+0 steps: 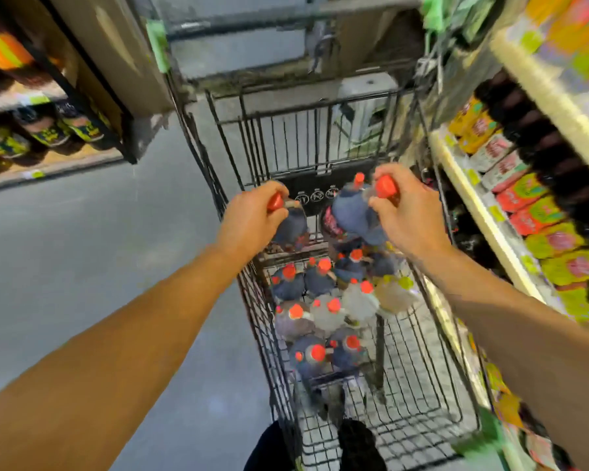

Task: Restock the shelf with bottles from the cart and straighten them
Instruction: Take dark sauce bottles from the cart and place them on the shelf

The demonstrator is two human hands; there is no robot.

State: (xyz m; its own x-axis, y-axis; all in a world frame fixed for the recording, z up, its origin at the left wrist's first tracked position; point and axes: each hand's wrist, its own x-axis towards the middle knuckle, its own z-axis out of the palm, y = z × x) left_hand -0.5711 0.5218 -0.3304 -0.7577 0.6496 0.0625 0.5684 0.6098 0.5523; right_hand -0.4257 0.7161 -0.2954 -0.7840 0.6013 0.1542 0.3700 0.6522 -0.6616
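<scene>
Below my arms stands a black wire cart (422,385) on a smooth grey floor (82,249), its basket running away from me down a narrow aisle. My left hand (252,219) is clenched round the red cap of a dark bottle (291,229) held above the cart's far end, and my right hand (408,215) grips the red cap of a second dark bottle (357,212), fingers wrapped over the top so that only part of the cap shows. Both bottles hang clear of the rest, near the cart's folded black seat flap (315,193). Lower in the basket a cluster of bottles (323,311) stands upright and packed together toward the left side: dark ones with red caps, some pale ones with red caps, and 1 pale one with a yellow-green cap (405,283). Bare wire mesh shows on the right and near part of the basket floor. Just beside the cart on my right runs a cream shelf (483,212) with green price tags along its edge, stocked with pink and green cartons (538,212) and a row of dark bottles (538,137) behind them. Across the aisle on my left, well apart from the cart, another shelf (48,164) carries dark bottles with yellow labels (45,130). Everything is blurred, so I cannot read any label. My dark shoes (357,443) show at the bottom edge beneath the basket.
</scene>
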